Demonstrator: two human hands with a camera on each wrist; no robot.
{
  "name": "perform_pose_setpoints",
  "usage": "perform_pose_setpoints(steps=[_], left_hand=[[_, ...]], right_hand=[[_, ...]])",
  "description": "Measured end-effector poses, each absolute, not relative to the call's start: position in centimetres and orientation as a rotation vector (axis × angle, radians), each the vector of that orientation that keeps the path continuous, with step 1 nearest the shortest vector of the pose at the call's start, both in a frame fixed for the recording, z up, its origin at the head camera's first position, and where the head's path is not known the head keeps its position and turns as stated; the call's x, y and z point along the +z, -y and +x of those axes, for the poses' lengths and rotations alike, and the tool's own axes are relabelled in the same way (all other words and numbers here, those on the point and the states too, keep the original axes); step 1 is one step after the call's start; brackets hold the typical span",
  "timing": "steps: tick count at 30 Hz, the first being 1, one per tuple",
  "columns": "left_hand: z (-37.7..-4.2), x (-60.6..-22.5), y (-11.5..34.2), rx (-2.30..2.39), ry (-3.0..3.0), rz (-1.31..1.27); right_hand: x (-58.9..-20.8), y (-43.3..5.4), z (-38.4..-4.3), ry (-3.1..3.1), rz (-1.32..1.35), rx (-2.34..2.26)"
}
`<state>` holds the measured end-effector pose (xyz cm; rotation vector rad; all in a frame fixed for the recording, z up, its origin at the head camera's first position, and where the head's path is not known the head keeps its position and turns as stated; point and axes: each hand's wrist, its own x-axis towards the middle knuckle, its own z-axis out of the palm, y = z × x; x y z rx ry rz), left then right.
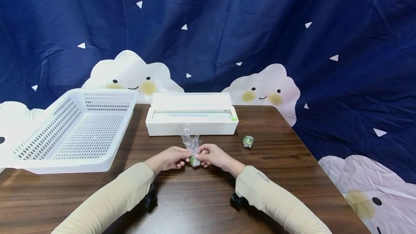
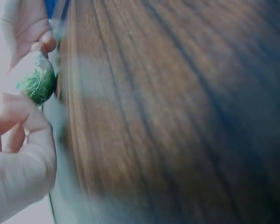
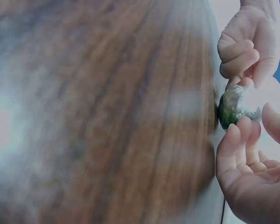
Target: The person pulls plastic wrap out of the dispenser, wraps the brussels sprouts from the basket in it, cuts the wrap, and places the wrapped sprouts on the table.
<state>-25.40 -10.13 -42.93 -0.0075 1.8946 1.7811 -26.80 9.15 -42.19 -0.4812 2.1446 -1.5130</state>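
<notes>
A small round green item in clear plastic film (image 1: pixel 194 161) is between my two hands, above the table. The film's loose end (image 1: pixel 191 141) sticks up as a crumpled tail. My left hand (image 1: pixel 172 158) pinches the gathered film from the left, with thumb and fingers curled. From the other side my right hand (image 1: pixel 212 156) pinches it too. In the left wrist view the green wrapped item (image 2: pixel 39 84) shows below the gathered film, and the right wrist view shows the same item (image 3: pixel 231 107) between the fingertips. What the green thing inside is, I cannot tell.
Behind my hands stands a long white box (image 1: pixel 191 128), its lid raised. A second green film-wrapped ball (image 1: pixel 248 141) lies to the right on the brown wooden table (image 1: pixel 191 198). A white slotted basket (image 1: pixel 108 154) stands at the left. A dark blue cloth (image 1: pixel 208 39) hangs behind.
</notes>
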Motion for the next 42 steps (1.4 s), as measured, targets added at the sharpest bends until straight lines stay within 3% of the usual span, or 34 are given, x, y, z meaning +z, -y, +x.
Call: perform_pose_setpoints(steps=[15, 25, 42], left_hand=[[-25.9, -42.9, 11.2, 1.745, -1.813, 0.244], [-26.0, -43.5, 10.8, 1.862, -1.937, 0.063], [-25.7, -43.5, 10.9, 1.902, -1.883, 0.054]], right_hand=[[-42.4, -8.7, -26.9, -2.235, -0.442, -1.555], [-41.5, -8.8, -26.1, -2.173, -0.497, -1.603], [-42.4, -8.6, -26.8, -2.017, -0.349, -1.668]])
